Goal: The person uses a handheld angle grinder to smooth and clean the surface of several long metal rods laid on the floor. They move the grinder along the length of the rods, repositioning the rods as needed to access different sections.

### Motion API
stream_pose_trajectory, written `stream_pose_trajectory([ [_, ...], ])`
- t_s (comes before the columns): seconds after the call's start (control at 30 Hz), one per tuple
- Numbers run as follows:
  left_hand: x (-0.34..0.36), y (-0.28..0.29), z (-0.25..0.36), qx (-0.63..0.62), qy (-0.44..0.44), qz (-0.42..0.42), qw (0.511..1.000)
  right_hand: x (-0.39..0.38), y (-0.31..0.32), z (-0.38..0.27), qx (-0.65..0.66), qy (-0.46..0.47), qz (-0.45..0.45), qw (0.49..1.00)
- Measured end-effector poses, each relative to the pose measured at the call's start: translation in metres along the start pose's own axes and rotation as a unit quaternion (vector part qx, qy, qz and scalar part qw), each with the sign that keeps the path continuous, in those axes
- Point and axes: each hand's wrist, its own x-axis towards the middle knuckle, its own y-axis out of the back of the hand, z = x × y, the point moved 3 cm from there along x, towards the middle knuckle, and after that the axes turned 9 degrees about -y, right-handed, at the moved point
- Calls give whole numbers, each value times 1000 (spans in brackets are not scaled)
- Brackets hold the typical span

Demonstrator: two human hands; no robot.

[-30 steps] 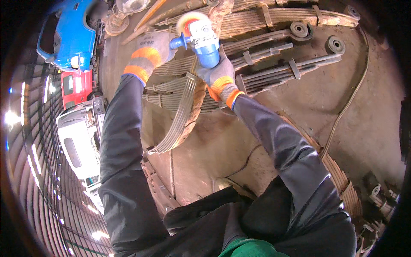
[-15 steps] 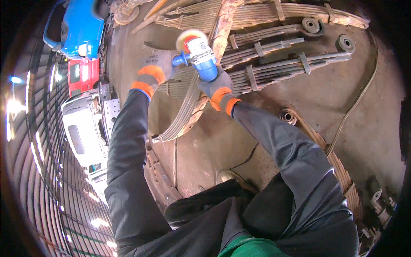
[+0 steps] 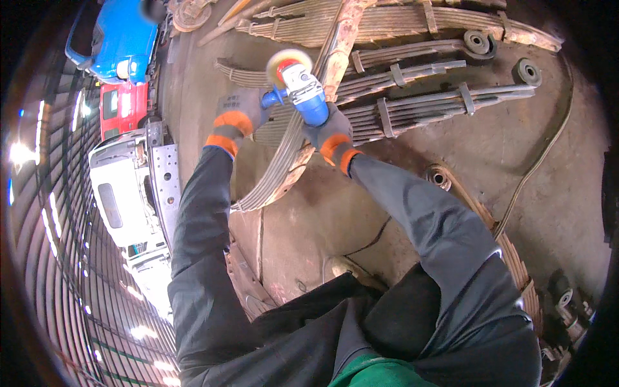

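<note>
Both my hands, in grey gloves with orange bands, hold a blue and silver angle grinder [image 3: 303, 90]. My left hand [image 3: 240, 115] is wrapped round its blue side handle. Round the rear of its blue body closes my right hand [image 3: 330, 128]. The pale round disc [image 3: 290, 61] points away from me, beside a rusty leaf spring [image 3: 340, 55] that lies slantwise over others. Whether disc and steel touch, I cannot tell. Beneath and right of the grinder lie more clamped leaf springs [image 3: 425, 116].
A rolled spring eye [image 3: 529, 72] sits at the far right. Another leaf spring [image 3: 512, 258] lies near my right arm, beside a cable [image 3: 535, 168] on the floor. Truck cabs in blue [image 3: 126, 39], red [image 3: 122, 108] and white [image 3: 119, 187] stand along the left.
The view has shifted slightly, so the springs sit a little further right. Both hands keep their hold on the grinder, which stays near the slanted spring.
</note>
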Motion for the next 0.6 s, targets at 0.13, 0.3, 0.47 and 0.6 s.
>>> stream_pose_trajectory([
  [0.13,-5,-3,-3,-36,-2,-19,999,-6,0,-3,-23,-21,-12,999],
  [0.3,-12,-10,7,-15,-10,0,1000,-2,-15,22,167,14,-38,985],
  [0.47,-1,-17,-2,-63,-1,60,996,11,8,4,-23,46,9,999],
  [0.6,-4,-12,-2,-45,13,7,999,9,-1,11,-24,10,-7,1000],
])
